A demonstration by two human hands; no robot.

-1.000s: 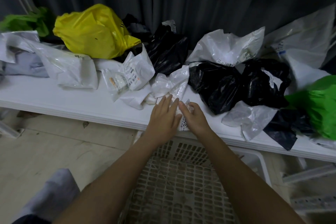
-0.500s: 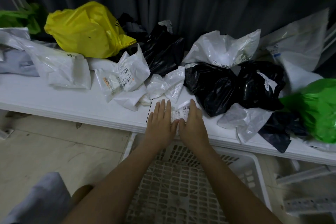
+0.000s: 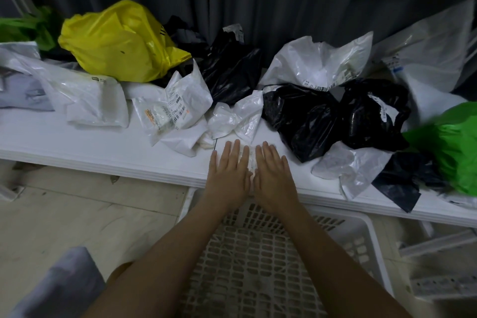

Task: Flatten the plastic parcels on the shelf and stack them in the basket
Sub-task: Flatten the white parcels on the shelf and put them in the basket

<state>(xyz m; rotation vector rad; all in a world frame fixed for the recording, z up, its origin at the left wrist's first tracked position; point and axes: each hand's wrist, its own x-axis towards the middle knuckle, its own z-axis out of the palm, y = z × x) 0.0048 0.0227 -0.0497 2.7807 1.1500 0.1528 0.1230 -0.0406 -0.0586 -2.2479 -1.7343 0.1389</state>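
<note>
A small white plastic parcel (image 3: 251, 160) lies flat near the front edge of the white shelf (image 3: 77, 142). My left hand (image 3: 228, 175) and my right hand (image 3: 275, 175) press on it side by side with straight fingers, hiding most of it. Behind them lie several crumpled parcels: a labelled white one (image 3: 180, 103), a small white one (image 3: 237, 116), black ones (image 3: 302, 116), a yellow one (image 3: 116, 41). The white slotted basket (image 3: 258, 266) stands on the floor below my forearms with nothing visible in it.
A green parcel (image 3: 454, 147) and a dark one (image 3: 402, 181) sit at the shelf's right end, large white ones (image 3: 317, 62) at the back against a dark curtain. Pale floor lies to the left; a metal rack part (image 3: 438, 284) lies at right.
Both hands went from partly curled on the small parcel to flat side by side on it, sliding slightly toward the shelf's front edge. The parcel now lies flatter.
</note>
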